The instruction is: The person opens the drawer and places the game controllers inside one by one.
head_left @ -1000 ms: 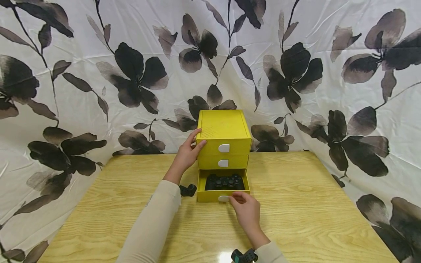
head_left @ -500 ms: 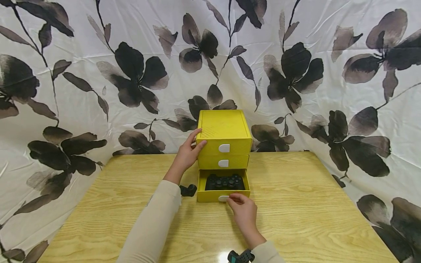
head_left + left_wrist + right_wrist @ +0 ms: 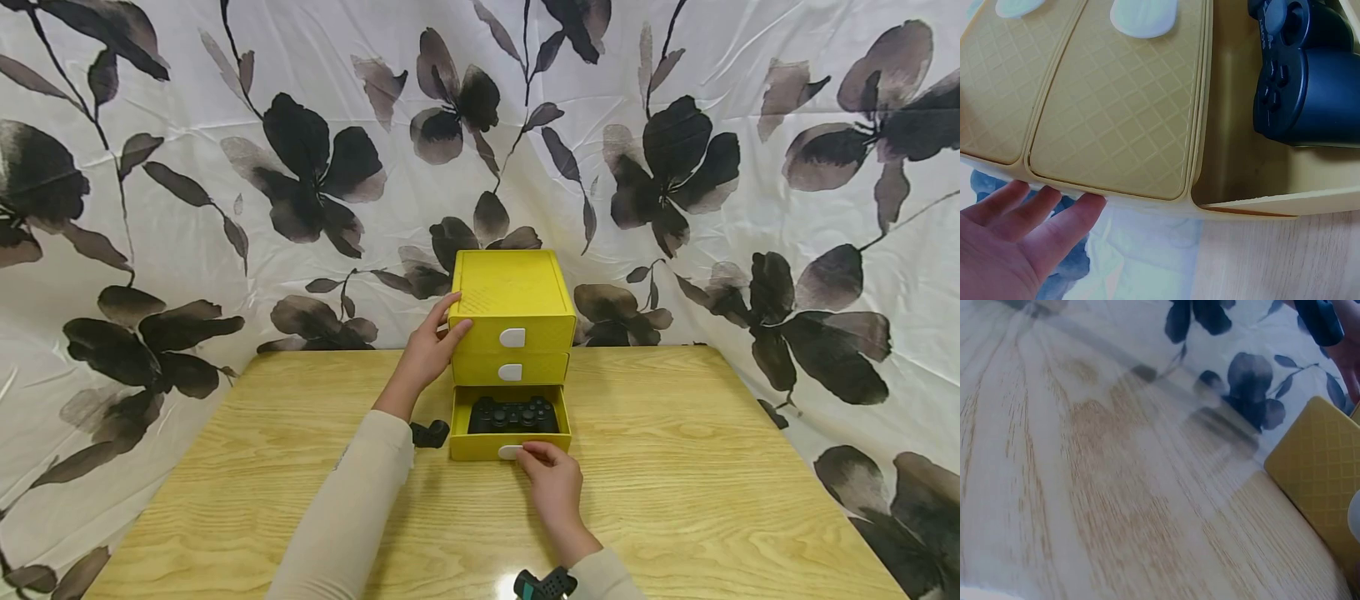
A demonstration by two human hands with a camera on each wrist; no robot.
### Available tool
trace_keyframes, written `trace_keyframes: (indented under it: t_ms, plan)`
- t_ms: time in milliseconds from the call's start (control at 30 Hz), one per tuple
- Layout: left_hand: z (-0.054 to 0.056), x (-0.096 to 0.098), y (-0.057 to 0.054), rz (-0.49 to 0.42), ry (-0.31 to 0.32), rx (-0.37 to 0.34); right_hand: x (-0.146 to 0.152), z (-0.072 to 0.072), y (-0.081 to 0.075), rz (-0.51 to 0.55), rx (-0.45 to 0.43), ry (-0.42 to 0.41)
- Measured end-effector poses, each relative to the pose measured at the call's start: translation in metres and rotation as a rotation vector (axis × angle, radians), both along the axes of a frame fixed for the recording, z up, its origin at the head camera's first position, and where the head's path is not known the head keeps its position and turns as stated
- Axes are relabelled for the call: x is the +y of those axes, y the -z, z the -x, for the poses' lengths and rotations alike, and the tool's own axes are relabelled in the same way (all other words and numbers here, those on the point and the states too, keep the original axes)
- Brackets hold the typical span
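Note:
A yellow three-drawer box [image 3: 513, 283] stands on the table, its bottom drawer [image 3: 472, 447] pulled out. Inside that drawer lies a black game controller [image 3: 513, 414], whose grip end also fills the upper right of the left wrist view. My left hand [image 3: 429, 354] rests against the box's left side near the top, thumb at the front corner. In the left wrist view its fingers [image 3: 1063, 231] stretch out to the side wall. At the bottom drawer's white tab handle [image 3: 509, 452], my right hand [image 3: 557, 487] pinches the right edge with thumb and forefinger.
Both upper drawers are shut, each with a white tab [image 3: 512, 337]. A wood-grain table [image 3: 712, 483] extends around the box. Behind it hangs a white cloth [image 3: 570, 92] with dark flowers. Dark wrist-worn devices [image 3: 546, 585] sit on both arms.
My right hand has shifted slightly left along the white tab. The left hand, the drawer and the controller have stayed where they were.

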State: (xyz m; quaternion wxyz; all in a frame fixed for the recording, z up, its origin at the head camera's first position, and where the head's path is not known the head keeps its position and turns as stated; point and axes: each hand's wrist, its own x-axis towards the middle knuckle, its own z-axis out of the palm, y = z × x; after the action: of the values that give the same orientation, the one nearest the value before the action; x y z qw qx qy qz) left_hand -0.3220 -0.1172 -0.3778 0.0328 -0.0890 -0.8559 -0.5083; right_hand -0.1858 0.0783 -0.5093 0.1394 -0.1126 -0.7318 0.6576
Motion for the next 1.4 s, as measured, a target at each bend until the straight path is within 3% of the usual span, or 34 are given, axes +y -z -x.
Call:
trace_keyframes:
  t_ms: [600,1400]
  plan:
    - [-0.003,0.0,-0.003,-0.007,-0.004,-0.006,-0.003,0.006,-0.005,0.025,-0.036,0.0]
    - [-0.002,0.002,-0.003,0.0,-0.016,0.035,0.003,0.036,-0.007,0.026,-0.025,-0.012]
